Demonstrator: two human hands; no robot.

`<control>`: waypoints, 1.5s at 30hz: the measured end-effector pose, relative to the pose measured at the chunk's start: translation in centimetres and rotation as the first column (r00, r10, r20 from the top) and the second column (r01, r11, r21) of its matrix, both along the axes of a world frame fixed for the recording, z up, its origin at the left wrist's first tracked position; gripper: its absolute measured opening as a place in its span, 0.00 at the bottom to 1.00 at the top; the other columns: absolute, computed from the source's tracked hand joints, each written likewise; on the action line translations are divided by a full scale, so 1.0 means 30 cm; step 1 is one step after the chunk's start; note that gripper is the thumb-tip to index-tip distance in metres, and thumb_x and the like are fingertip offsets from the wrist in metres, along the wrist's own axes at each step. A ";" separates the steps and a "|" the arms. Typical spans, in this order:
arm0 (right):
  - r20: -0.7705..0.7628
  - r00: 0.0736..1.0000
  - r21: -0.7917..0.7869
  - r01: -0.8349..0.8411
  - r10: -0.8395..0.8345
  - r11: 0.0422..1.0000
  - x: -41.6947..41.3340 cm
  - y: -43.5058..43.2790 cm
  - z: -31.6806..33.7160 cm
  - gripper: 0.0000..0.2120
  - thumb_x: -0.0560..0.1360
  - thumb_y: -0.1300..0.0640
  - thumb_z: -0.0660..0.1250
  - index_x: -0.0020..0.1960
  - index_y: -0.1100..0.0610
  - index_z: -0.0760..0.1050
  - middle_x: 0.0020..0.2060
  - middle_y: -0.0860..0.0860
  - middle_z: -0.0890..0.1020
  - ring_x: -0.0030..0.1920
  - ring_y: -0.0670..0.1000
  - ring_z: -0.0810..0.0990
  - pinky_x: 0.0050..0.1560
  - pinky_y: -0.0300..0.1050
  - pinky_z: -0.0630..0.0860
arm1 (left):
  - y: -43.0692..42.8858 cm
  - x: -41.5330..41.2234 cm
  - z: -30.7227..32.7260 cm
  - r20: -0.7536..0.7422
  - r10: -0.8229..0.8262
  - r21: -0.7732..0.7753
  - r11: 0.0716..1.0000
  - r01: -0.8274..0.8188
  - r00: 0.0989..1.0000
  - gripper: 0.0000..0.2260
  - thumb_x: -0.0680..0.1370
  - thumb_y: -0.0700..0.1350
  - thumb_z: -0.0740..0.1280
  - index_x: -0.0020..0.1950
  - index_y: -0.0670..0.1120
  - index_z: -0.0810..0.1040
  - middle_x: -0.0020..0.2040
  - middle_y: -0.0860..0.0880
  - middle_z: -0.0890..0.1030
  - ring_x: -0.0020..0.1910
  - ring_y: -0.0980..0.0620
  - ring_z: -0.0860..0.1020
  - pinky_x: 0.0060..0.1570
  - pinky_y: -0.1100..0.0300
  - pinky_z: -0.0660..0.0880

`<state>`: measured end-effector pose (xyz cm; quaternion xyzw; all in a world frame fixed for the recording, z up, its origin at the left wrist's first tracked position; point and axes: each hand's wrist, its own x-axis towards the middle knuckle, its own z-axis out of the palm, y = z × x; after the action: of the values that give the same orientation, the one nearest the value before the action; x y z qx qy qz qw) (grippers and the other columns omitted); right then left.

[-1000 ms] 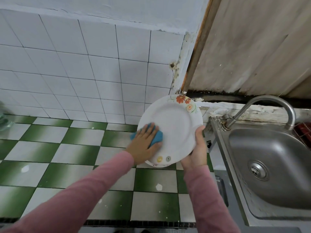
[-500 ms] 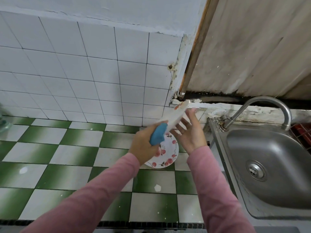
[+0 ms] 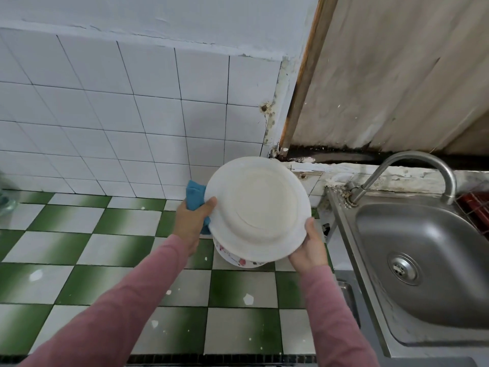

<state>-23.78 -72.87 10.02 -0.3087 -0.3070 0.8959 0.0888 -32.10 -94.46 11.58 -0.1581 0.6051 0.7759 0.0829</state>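
I hold a white plate (image 3: pixel 258 207) in the air above the counter, its plain underside turned toward me. My left hand (image 3: pixel 191 221) grips the plate's left rim with the thumb on top, and a blue cloth (image 3: pixel 194 197) is bunched in the same hand behind the rim. My right hand (image 3: pixel 308 249) grips the lower right rim. Both sleeves are pink. Under the held plate, a second plate with a red flower pattern (image 3: pixel 239 260) lies on the counter, mostly hidden.
The counter (image 3: pixel 79 247) is tiled in green and white checks, with a white tiled wall (image 3: pixel 119 115) behind. A steel sink (image 3: pixel 428 266) with a curved tap (image 3: pixel 412 165) sits at the right. A glass object (image 3: pixel 6 202) shows at the far left edge.
The plate was turned over: a second ago its decorated face was being wiped with the cloth, half a second ago it was edge-on, now its underside faces me and both hands hold its rim.
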 end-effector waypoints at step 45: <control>-0.015 0.987 0.446 -0.135 0.158 0.885 -0.058 -0.275 0.120 0.18 0.84 0.43 0.55 0.65 0.48 0.77 0.57 0.53 0.83 0.61 0.57 0.80 0.63 0.59 0.78 | 0.217 -0.016 0.050 -0.457 -0.488 -0.746 0.666 -0.022 0.744 0.20 0.82 0.53 0.56 0.71 0.44 0.67 0.69 0.48 0.69 0.69 0.50 0.66 0.73 0.51 0.62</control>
<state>-25.51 -81.12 13.63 -0.2336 -0.5228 0.8141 0.0966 -32.58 -87.95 13.09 0.1729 0.8626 0.4679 -0.0841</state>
